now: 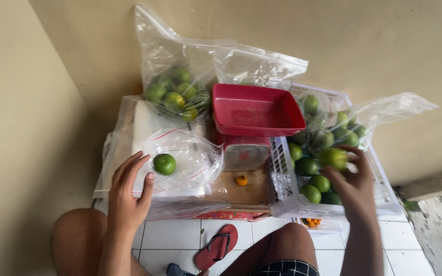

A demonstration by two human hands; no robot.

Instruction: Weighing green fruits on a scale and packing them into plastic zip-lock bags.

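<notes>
My right hand (351, 184) grips a green lime (333, 157) over the white crate (384, 202), while my open left hand (128, 191) steadies the near plastic bag (193, 161).

Green limes (319, 168), red scale tray (256, 110)

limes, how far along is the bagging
Done: two filled bags sit tied. In hand: right hand grips a lime over the white crate; left hand steadies an open bag holding one lime. Left: limes in the crate.
</notes>
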